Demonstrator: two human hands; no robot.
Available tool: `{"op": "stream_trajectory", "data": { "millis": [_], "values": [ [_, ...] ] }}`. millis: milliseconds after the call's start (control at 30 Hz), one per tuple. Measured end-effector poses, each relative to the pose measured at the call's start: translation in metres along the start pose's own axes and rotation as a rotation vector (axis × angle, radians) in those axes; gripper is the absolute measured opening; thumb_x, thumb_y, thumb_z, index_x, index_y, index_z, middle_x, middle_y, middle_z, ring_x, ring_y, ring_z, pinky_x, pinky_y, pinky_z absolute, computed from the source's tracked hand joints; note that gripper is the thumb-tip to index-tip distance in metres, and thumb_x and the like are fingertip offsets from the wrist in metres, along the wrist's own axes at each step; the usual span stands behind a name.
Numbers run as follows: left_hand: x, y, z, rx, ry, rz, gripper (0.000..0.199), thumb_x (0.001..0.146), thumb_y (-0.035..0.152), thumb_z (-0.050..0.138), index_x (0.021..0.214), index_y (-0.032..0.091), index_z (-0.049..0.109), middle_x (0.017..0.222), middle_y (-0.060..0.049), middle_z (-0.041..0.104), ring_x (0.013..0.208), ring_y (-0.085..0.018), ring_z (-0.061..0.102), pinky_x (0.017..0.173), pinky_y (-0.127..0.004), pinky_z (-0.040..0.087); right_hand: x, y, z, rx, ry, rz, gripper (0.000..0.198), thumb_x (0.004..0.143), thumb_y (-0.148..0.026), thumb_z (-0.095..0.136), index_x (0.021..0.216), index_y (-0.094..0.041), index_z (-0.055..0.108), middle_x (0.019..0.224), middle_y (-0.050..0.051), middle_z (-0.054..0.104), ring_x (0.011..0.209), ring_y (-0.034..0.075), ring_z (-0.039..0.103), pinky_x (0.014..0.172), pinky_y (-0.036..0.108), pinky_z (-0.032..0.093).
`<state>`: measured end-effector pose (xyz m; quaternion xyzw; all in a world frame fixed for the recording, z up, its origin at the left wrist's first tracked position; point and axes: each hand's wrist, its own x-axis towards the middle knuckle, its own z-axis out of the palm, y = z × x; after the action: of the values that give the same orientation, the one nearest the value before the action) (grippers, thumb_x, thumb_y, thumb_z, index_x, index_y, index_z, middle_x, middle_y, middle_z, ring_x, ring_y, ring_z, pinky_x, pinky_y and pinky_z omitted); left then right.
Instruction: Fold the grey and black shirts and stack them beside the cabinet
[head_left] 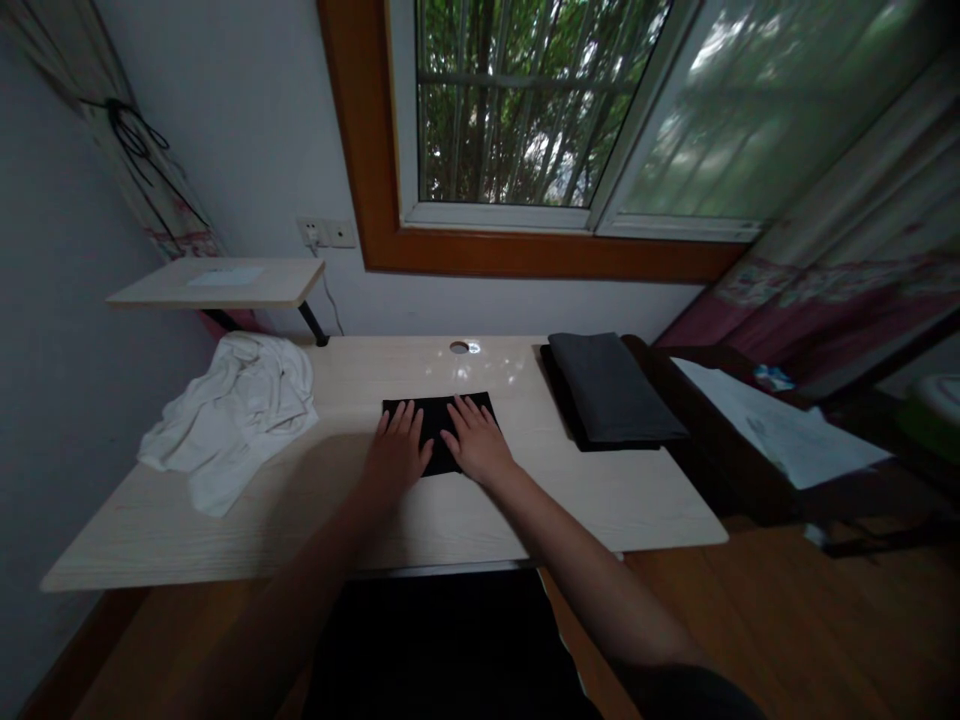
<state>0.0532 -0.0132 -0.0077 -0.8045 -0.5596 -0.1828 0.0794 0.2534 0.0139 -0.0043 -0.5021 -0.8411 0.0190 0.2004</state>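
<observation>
A small black folded cloth [441, 425] lies flat in the middle of the pale wooden desk [517, 525]. My left hand [397, 448] rests palm down on its left part, fingers spread. On its right part lies my right hand [478, 440], also flat with the fingers apart. Neither hand grips anything. Much of the cloth is hidden beneath the palms. To the right sits a stack of folded dark cloth, a grey piece [611, 385] on top of a black one [559, 405]. A crumpled white cloth [240, 410] is heaped on the left.
A small raised shelf [225, 285] stands at the desk's back left. Behind the desk are a wall socket [326, 233] and a window [540, 110]. A cable hole [459, 347] is near the back edge. Right of the desk, a white sheet [780, 425] lies on dark furniture.
</observation>
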Motion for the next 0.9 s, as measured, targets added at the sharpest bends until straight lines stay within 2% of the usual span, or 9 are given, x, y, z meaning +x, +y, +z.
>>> {"op": "stream_trajectory", "data": {
  "millis": [133, 233, 367, 467, 567, 633, 700, 800, 900],
  "values": [
    [-0.013, -0.007, -0.005, 0.004, 0.009, -0.025, 0.063, 0.102, 0.044, 0.040, 0.158, 0.014, 0.034, 0.162, -0.019, 0.036, 0.153, -0.032, 0.030, 0.121, -0.056, 0.028, -0.013, 0.018, -0.006, -0.040, -0.002, 0.093, 0.060, 0.104, -0.052, 0.040, 0.153, -0.018, 0.046, 0.162, 0.016, 0.037, 0.152, 0.032, 0.031, 0.121, 0.059, 0.025],
    [-0.022, -0.010, -0.014, -0.002, -0.028, -0.037, 0.064, 0.104, 0.046, 0.035, 0.159, 0.014, 0.030, 0.164, -0.019, 0.032, 0.154, -0.032, 0.027, 0.121, -0.058, 0.027, -0.024, 0.035, -0.014, -0.054, -0.055, 0.164, 0.059, 0.106, -0.048, 0.031, 0.156, -0.017, 0.040, 0.164, 0.013, 0.033, 0.153, 0.031, 0.030, 0.122, 0.060, 0.024],
    [-0.033, -0.015, -0.022, -0.012, -0.112, -0.079, 0.064, 0.104, 0.048, 0.034, 0.158, 0.014, 0.032, 0.166, -0.016, 0.029, 0.155, -0.031, 0.025, 0.123, -0.056, 0.025, -0.037, 0.053, -0.024, -0.080, -0.146, 0.243, 0.059, 0.107, -0.044, 0.028, 0.158, -0.017, 0.035, 0.166, 0.009, 0.032, 0.155, 0.031, 0.024, 0.124, 0.057, 0.021],
    [-0.040, -0.025, -0.025, -0.048, -0.135, -0.094, 0.059, 0.103, 0.045, 0.037, 0.157, 0.020, 0.037, 0.166, -0.012, 0.030, 0.153, -0.032, 0.030, 0.122, -0.058, 0.025, -0.044, 0.057, -0.031, -0.091, -0.091, 0.253, 0.055, 0.106, -0.036, 0.030, 0.157, -0.017, 0.036, 0.166, 0.009, 0.032, 0.153, 0.031, 0.026, 0.122, 0.055, 0.025],
    [-0.042, -0.040, -0.027, -0.109, -0.096, -0.097, 0.050, 0.102, 0.043, 0.041, 0.150, 0.028, 0.047, 0.162, -0.007, 0.041, 0.150, -0.034, 0.034, 0.121, -0.063, 0.024, -0.049, 0.051, -0.041, -0.054, 0.049, 0.193, 0.049, 0.103, -0.027, 0.038, 0.150, -0.018, 0.047, 0.155, 0.012, 0.047, 0.143, 0.031, 0.040, 0.118, 0.051, 0.033],
    [-0.039, -0.052, -0.027, -0.171, -0.044, -0.086, 0.044, 0.102, 0.042, 0.043, 0.141, 0.028, 0.056, 0.154, -0.006, 0.052, 0.148, -0.033, 0.038, 0.121, -0.062, 0.027, -0.052, 0.043, -0.049, -0.002, 0.126, 0.150, 0.038, 0.101, -0.025, 0.044, 0.134, -0.018, 0.061, 0.137, 0.015, 0.059, 0.128, 0.030, 0.052, 0.112, 0.048, 0.041],
    [-0.032, -0.064, -0.025, -0.244, 0.012, -0.063, 0.039, 0.101, 0.040, 0.046, 0.133, 0.025, 0.063, 0.144, -0.008, 0.060, 0.143, -0.031, 0.043, 0.120, -0.057, 0.030, -0.053, 0.034, -0.057, 0.048, 0.159, 0.116, 0.027, 0.099, -0.026, 0.050, 0.116, -0.019, 0.069, 0.117, 0.014, 0.065, 0.112, 0.029, 0.058, 0.102, 0.046, 0.048],
    [-0.017, -0.078, -0.018, -0.335, 0.090, -0.062, 0.038, 0.099, 0.039, 0.050, 0.130, 0.023, 0.065, 0.139, -0.010, 0.063, 0.139, -0.030, 0.048, 0.120, -0.053, 0.034, -0.055, 0.021, -0.063, 0.144, 0.111, 0.011, 0.020, 0.098, -0.025, 0.052, 0.105, -0.020, 0.071, 0.102, 0.010, 0.064, 0.098, 0.025, 0.061, 0.091, 0.041, 0.053],
    [-0.002, -0.088, -0.004, -0.400, 0.144, -0.092, 0.042, 0.098, 0.040, 0.051, 0.133, 0.021, 0.063, 0.143, -0.012, 0.059, 0.140, -0.031, 0.047, 0.120, -0.053, 0.034, -0.055, 0.013, -0.059, 0.269, 0.022, -0.125, 0.022, 0.099, -0.022, 0.051, 0.112, -0.022, 0.069, 0.107, 0.008, 0.064, 0.094, 0.020, 0.064, 0.085, 0.035, 0.056]
  ]
}}
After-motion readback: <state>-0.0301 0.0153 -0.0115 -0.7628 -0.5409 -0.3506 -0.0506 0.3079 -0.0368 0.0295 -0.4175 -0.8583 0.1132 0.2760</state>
